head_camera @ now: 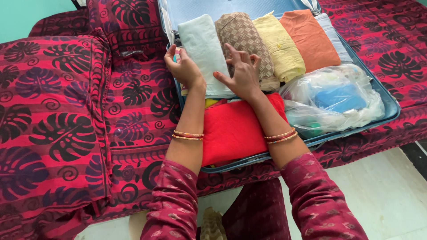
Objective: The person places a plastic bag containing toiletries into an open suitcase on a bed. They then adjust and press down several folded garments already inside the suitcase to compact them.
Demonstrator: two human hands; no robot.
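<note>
pale mint cloth sits under both sets of fingers: the left hand (183, 67) curls around the near left edge of the rolled mint garment (204, 49), fingertips tucked along its side, gripping lightly, while the right hand (242, 73) lies spread and flat, fingers open, pressing where that roll meets the brown patterned roll (244, 42) beside it. the mint roll lies in the open blue suitcase (387, 104), leftmost in a row with the brown, yellow (280, 46) and orange rolls (311, 38), each touching the one beside it. nearer the wrists, a red folded cloth (231, 129) lies under the forearms, and a clear plastic bag (333, 100) with a blue item inside fills the right corner. the case rests on a bed with a red leaf-print cover (66, 111). judging from this, the step in hand is seating the mint roll snugly against the case wall and its neighbour; the next move would call for a firm downward press and an even tuck of the loose near end, without disturbing the brown roll.
</note>
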